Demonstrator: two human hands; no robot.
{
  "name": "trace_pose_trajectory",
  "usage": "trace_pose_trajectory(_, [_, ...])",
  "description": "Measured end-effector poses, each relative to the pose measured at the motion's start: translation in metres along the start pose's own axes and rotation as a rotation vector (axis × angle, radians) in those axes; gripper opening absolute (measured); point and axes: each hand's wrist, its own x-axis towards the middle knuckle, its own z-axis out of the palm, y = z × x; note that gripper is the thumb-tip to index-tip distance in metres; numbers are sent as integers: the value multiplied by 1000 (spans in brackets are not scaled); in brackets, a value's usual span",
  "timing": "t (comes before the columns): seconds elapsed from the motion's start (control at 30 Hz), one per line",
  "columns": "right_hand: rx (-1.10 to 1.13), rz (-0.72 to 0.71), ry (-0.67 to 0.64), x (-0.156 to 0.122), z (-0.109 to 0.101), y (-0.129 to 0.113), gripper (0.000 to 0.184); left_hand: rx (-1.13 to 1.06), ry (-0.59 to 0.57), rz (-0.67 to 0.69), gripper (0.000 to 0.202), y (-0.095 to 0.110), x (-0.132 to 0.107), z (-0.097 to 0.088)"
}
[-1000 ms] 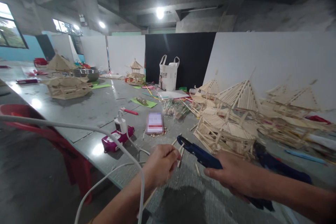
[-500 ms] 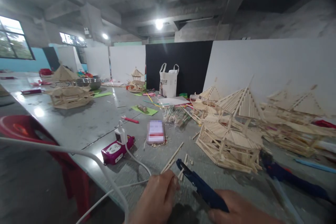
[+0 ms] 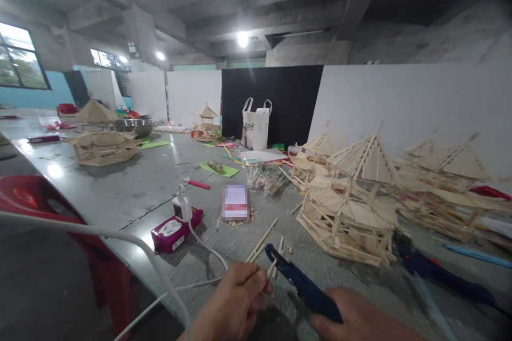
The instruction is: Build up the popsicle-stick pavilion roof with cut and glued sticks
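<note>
Compared with one second ago, both hands sit lower in the view; during the last half second they have barely shifted. The stick work is therefore judged to be at the same stage. Left hand point(image 3: 236, 298): fingers clenched, apparently on a thin stick point(image 3: 272, 268), which lies above the counter point(image 3: 132, 202) at the tool's jaws; whether the jaws touch it cannot be told. Right hand point(image 3: 356, 317): fingers grasping the handles of the blue pliers point(image 3: 306, 287). Surroundings, left to right: a red chair point(image 3: 96, 261) stands at the counter's edge; a white cable point(image 3: 80, 228) loops close to the left wrist and may snag it; a purple power strip point(image 3: 182, 236) lies beyond; loose sticks point(image 3: 262, 241) lie just past the left fingers; a wooden model point(image 3: 348, 218) stands beyond the right hand, limiting clearance; a dark blue object point(image 3: 448, 274) lies farthest right.
</note>
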Motion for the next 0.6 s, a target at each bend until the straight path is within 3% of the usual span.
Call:
trace_pose_trajectory(0.07, [-30, 23, 27, 4, 3, 1, 24, 143, 66, 63, 36, 3, -4, -1])
trace_pose_trajectory(0.17, [23, -4, -55, 10, 1, 2, 21, 521, 175, 236, 29, 6, -5, -5])
trace_pose_trajectory(0.27, [64, 22, -111, 16, -6, 0, 14, 892, 189, 326, 30, 7, 3, -8])
trace_pose_trajectory(0.37, [103, 81, -145, 23, -12, -5, 9, 1106, 121, 325, 31, 7, 14, -8])
trace_pose_trajectory(0.6, [181, 150, -294, 45, -12, -2, 32, 1278, 120, 266, 29, 6, 28, 2])
